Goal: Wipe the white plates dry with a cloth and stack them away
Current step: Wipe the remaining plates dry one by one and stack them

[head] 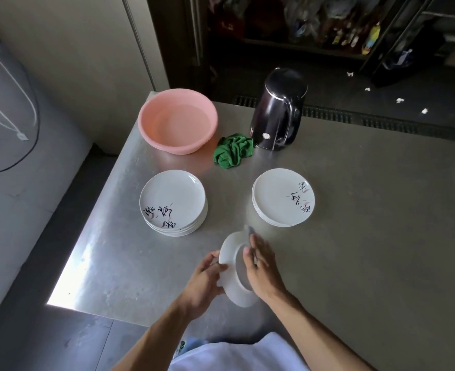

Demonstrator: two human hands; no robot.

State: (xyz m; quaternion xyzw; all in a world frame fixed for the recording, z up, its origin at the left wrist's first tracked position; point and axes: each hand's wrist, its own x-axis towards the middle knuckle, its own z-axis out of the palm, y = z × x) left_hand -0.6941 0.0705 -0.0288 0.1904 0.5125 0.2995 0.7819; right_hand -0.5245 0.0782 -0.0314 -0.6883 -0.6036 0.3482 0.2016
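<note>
I hold one white plate (229,253) on edge above the steel table (368,250), with its underside turned to the right. My left hand (207,279) grips the plate's left rim. My right hand (261,266) lies flat with straight fingers against the underside and is blurred by motion. A small grey scrap (251,230), perhaps a cloth, peeks out past its fingertips. A stack of white plates with black script (172,199) sits to the left, and a second stack (280,194) sits to the right. A crumpled green cloth (233,149) lies behind them.
A pink basin (146,127) stands at the table's far left corner, beside a dark electric kettle (277,113). The table's left edge drops to the floor. Dark shelves with bottles stand behind the table.
</note>
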